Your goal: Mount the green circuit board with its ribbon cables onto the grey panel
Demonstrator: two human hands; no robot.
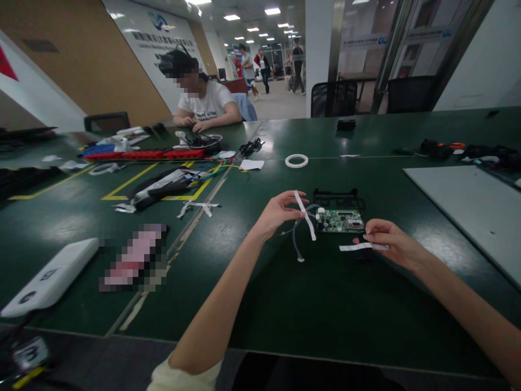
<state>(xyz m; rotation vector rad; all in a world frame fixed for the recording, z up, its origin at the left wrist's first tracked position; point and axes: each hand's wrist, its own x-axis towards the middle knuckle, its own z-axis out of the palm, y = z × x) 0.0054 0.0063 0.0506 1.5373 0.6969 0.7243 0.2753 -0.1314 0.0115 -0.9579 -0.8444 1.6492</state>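
Note:
My left hand (277,213) is raised over the dark green table (317,304) and pinches a white strip (305,215) together with a thin bundle of wires (298,239) that hangs down. My right hand (388,241) pinches one end of a second white strip (358,247) lying flat just above the table. Between the hands lies a small green circuit board (341,220). A black plastic frame (338,196) sits just behind the board.
A roll of white tape (296,161) lies further back. A grey panel (468,209) is at the right, a white device (51,278) at the left. Cables, tools and a red strip (146,155) clutter the far left, where another person (203,100) sits working.

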